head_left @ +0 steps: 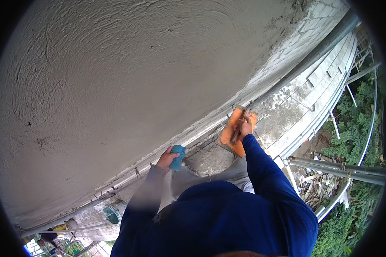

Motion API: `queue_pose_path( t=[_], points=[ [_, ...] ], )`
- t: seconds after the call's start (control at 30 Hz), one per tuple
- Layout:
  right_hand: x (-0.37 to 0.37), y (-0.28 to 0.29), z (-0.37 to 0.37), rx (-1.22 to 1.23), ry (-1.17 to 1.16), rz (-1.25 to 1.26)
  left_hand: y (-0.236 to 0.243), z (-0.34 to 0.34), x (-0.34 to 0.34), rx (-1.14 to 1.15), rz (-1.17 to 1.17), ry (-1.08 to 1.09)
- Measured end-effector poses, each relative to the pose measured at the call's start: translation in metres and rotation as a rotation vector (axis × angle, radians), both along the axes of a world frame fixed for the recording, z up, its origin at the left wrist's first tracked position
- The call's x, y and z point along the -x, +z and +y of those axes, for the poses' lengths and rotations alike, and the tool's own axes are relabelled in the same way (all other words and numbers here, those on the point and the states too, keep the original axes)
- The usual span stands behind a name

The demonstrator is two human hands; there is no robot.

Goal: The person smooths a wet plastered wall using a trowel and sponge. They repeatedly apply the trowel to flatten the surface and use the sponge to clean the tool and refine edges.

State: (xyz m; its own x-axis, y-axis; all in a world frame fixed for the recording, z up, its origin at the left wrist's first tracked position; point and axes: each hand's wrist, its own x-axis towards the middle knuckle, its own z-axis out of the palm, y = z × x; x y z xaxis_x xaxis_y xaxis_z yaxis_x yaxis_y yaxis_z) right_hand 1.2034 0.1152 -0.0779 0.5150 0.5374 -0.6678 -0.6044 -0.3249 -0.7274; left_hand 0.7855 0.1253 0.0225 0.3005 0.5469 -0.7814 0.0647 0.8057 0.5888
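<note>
My left hand [165, 159] is closed around a blue-green sponge [178, 156], held low beside the wall. In my right hand [245, 128] is the handle of an orange plastering float [228, 136], its flat plate smeared with grey. Both hands are away from the middle of the wall, near its lower edge. The wall [128, 77] on the left carries a coat of grey plaster with curved, swirling marks and a few rough spots. Between my hands, lower down, lies a grey, mortar-coloured mass [210, 159], partly hidden by the float and my body.
Scaffold planks [296, 107] run along the wall, and a thick grey pipe [326, 45] stretches beside bare blockwork [302, 32]. Metal tubes [339, 168] cross at the right above rubble and greenery. A bucket [112, 214] stands on the planks at lower left.
</note>
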Motion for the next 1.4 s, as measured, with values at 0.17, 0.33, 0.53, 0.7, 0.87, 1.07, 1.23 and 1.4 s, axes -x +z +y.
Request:
queue_pose_path(
  t=[0.17, 0.33, 0.53, 0.7, 0.87, 1.07, 1.23, 1.4],
  points=[
    [-0.022, -0.067, -0.011, 0.058, 0.156, 0.174, 0.018, 0.033, -0.196, -0.403, 0.226, -0.526],
    [-0.076, -0.153, -0.016, -0.234, 0.095, 0.495, -0.008, 0.029, -0.349, -0.617, 0.161, -0.838],
    [-0.129, -0.182, -0.004, -0.141, 0.101, 0.3, -0.078, 0.023, -0.371, -0.463, 0.007, -0.692],
    [-0.147, -0.238, 0.012, 0.029, 0.211, 0.088, -0.15, 0.035, -0.365, -0.471, -0.059, -0.672],
    [-0.146, -0.314, 0.039, 0.029, 0.296, -0.003, -0.252, 0.06, -0.352, -0.48, -0.066, -0.412],
    [-0.148, -0.385, 0.068, -0.07, 0.358, 0.045, -0.32, 0.085, -0.316, -0.54, 0.134, -0.429],
    [-0.169, -0.404, 0.097, -0.037, 0.42, -0.077, -0.329, 0.102, -0.303, -0.732, 0.426, -1.072],
    [-0.18, -0.396, 0.109, -0.033, 0.407, -0.154, -0.266, 0.116, -0.366, -0.905, 0.215, -1.237]
  ],
)
